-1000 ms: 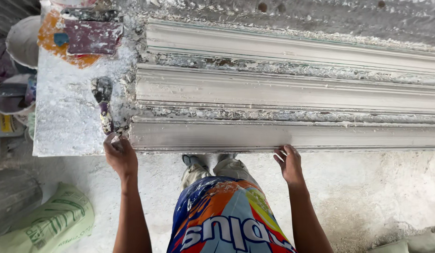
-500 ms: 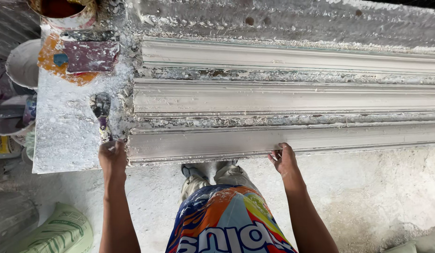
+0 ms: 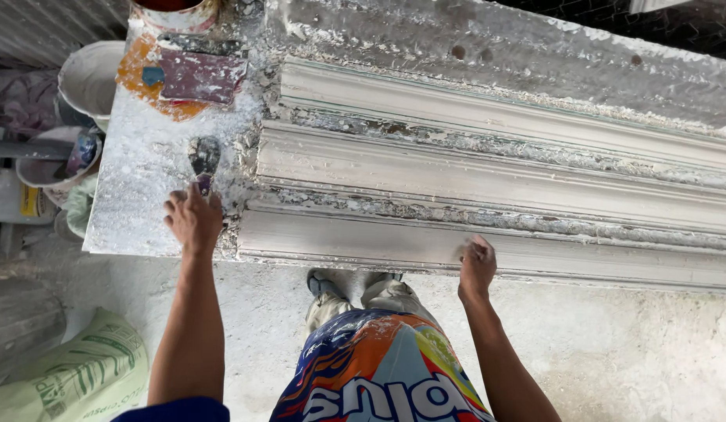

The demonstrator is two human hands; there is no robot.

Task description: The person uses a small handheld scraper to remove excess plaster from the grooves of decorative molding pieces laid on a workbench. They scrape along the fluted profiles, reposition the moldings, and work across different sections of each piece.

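Observation:
Three long white plaster cornice mouldings (image 3: pixel 488 176) lie side by side on a plaster-crusted workbench (image 3: pixel 136 195). My left hand (image 3: pixel 192 220) reaches onto the bench at the mouldings' left end. Its fingers close over the handle of a small putty knife (image 3: pixel 204 156), whose blade points away from me. My right hand (image 3: pixel 477 267) sits on the front edge of the nearest moulding (image 3: pixel 363 238), fingers curled against it. My plaster-covered shoes (image 3: pixel 355 285) stand just below the bench edge.
A dark red flat tool (image 3: pixel 203 74) lies on an orange patch at the bench's far left, with a red-rimmed can (image 3: pixel 171 9) behind it. White buckets (image 3: pixel 85 74) and bowls (image 3: pixel 54 160) stand left of the bench. A green-printed sack (image 3: pixel 74 375) lies on the concrete floor.
My left hand has moved up from the bench edge onto the putty knife handle. My right hand has slid right along the front moulding and curled its fingers. The view has shifted right.

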